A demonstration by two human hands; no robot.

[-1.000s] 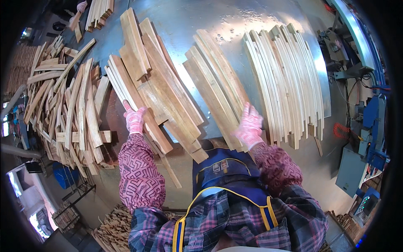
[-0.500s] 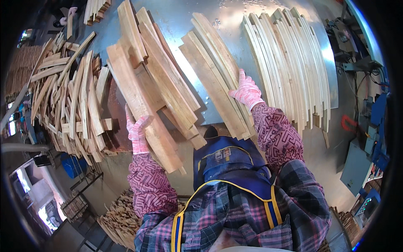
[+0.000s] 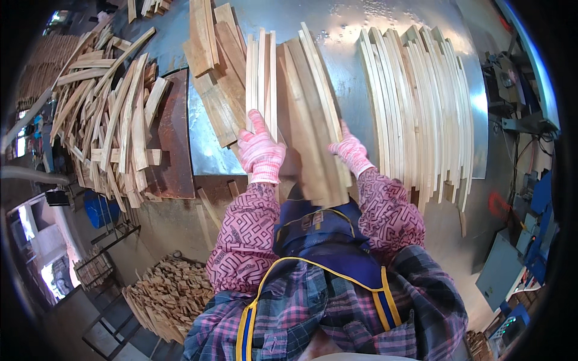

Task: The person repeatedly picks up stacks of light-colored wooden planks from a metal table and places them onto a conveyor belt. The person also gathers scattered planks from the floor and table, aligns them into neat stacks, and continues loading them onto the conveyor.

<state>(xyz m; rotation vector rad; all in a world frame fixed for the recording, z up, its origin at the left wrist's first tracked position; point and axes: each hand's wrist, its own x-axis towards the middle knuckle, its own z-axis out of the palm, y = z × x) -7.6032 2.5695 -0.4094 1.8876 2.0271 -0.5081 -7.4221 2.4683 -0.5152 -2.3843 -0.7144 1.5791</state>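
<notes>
My left hand (image 3: 262,150), in a pink-and-white knit glove, grips a bundle of narrow wooden strips (image 3: 261,78) standing on edge, with a finger stretched along them. To its right lies a small group of wooden boards (image 3: 308,114), wide faces showing on the left and narrow edges on the right. My right hand (image 3: 351,150), gloved alike, grips their right edge near the close end; some of its fingers are hidden. Several loose boards (image 3: 220,111) lie overlapping at the left of my left hand.
A long row of strips on edge (image 3: 415,108) stands at the right on the metal table (image 3: 352,72). Left is a heap of mixed wood pieces (image 3: 111,114) beside a rust-brown plate (image 3: 174,141). More wood is stacked low at left (image 3: 168,292). A grey box (image 3: 501,265) stands right.
My left hand let go of the wide board at the left and moved right, onto the upright strips. The boards at my right hand have shifted and turned more on edge.
</notes>
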